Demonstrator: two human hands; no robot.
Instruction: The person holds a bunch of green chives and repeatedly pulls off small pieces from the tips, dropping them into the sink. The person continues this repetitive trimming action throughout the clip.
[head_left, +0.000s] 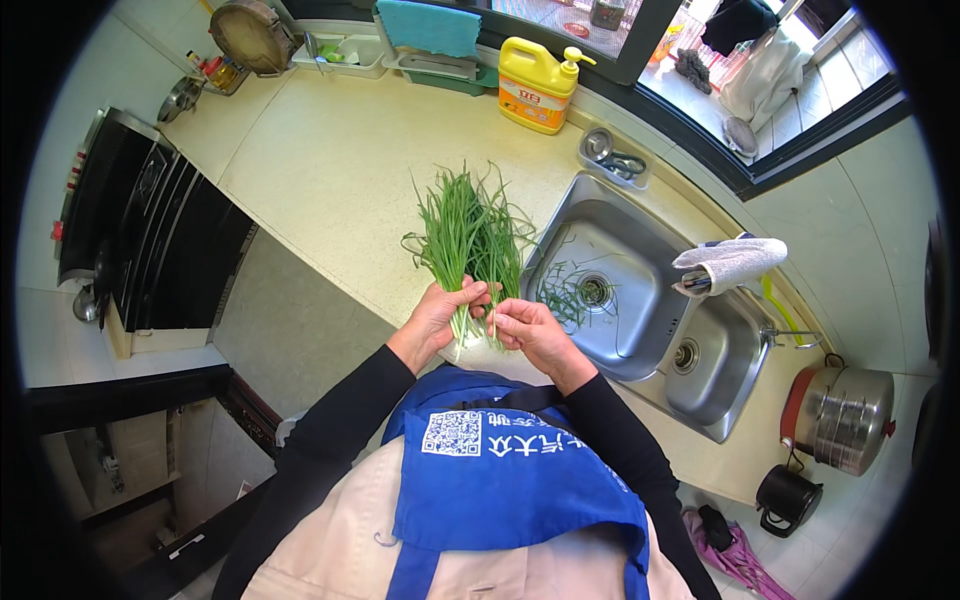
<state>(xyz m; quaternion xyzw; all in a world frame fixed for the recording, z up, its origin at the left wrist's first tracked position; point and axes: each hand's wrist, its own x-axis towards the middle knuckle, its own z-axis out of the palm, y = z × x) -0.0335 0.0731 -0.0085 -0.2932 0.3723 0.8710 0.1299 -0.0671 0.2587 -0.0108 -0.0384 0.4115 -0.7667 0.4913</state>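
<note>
My left hand (442, 313) grips a bunch of long green leafy stalks (450, 225), which look like garlic chives, near their pale lower ends. Fingers of my right hand (529, 330) pinch the pale stems of a few more stalks just to the right of it. A darker part of the greens (499, 251) lies on the counter (322, 165) behind both hands, its leaves pointing away from me. Cut or torn green bits (562, 292) are scattered in the larger steel sink basin (630, 330), around and over its drain.
A yellow detergent jug with a pump (534, 94) stands by the window. Behind the sink are a small clear tray (619, 169) and a draped white towel (739, 264). The smaller basin (712, 375) is to the right, near a steel pot (844, 420). A black stove (161, 225) is at left.
</note>
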